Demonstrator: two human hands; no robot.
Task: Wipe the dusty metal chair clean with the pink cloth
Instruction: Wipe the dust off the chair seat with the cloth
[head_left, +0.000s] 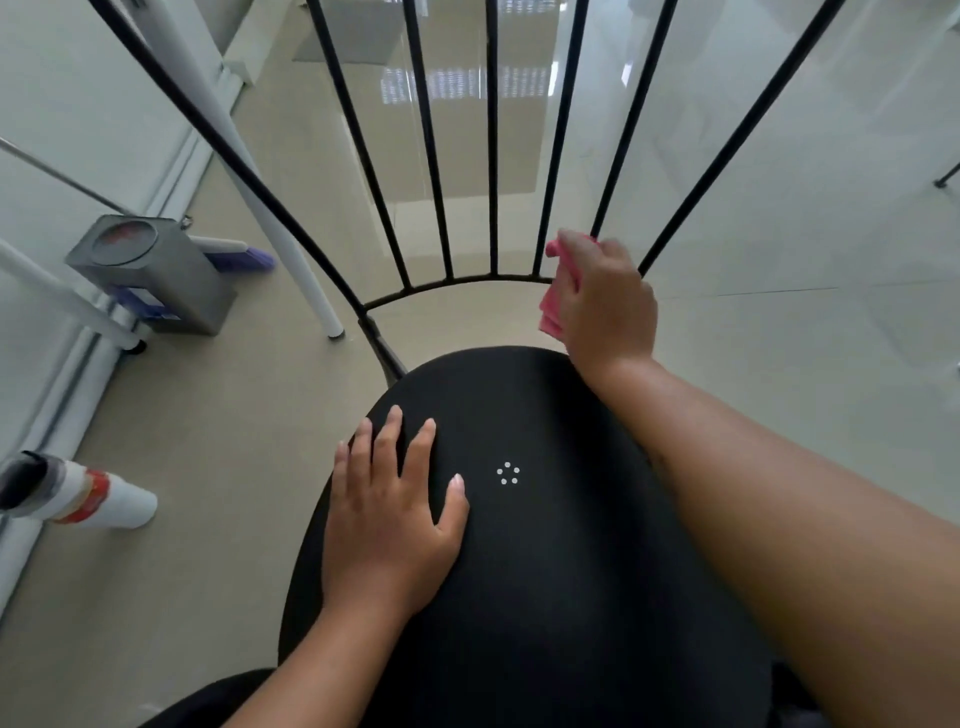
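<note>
Wipe-down of the metal chair, back end by the looks of it.
Left hand lies flat, fingers spread, on its left edge, probably steadying it. Right hand clutches the pink cloth at the back-right rim, against the base of the bars, likely scrubbing there.

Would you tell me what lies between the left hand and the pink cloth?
In the head view, only bare black chair seat and a sliver of floor lie between the left hand and the pink cloth the right hand grips.
</note>
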